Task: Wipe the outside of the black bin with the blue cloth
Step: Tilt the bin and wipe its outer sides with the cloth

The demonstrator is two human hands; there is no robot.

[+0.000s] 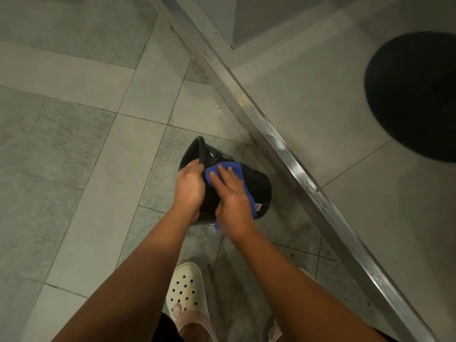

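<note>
Two bare hands work on the black bin (pixel 256 187) in the head view, low over the grey tiled floor (pixel 74 144) and near the ribbed metal strip (pixel 283 149) running diagonally across it. Bin tipped on its side, open mouth toward the upper left, base toward the right; hard to tell whether resting on the tiles or held just off them. Grips the rim with the left hand (pixel 188 187), fingers (pixel 195 165) curled over the edge and hooked into the mouth. Presses the blue cloth (pixel 235 169) against the upper outer wall with the right hand (pixel 232 202), fingers (pixel 218 181) straight and slightly spread, close beside the left hand. Cloth draped along the wall under the palm, one end hanging below the wrist, a small red tag (pixel 258 207) at its right edge. Pale perforated clog (pixel 185 292) on the tiles beneath the forearms. Large black round shape (pixel 414 95) beyond the strip at the far right, well apart from the bin.
</note>
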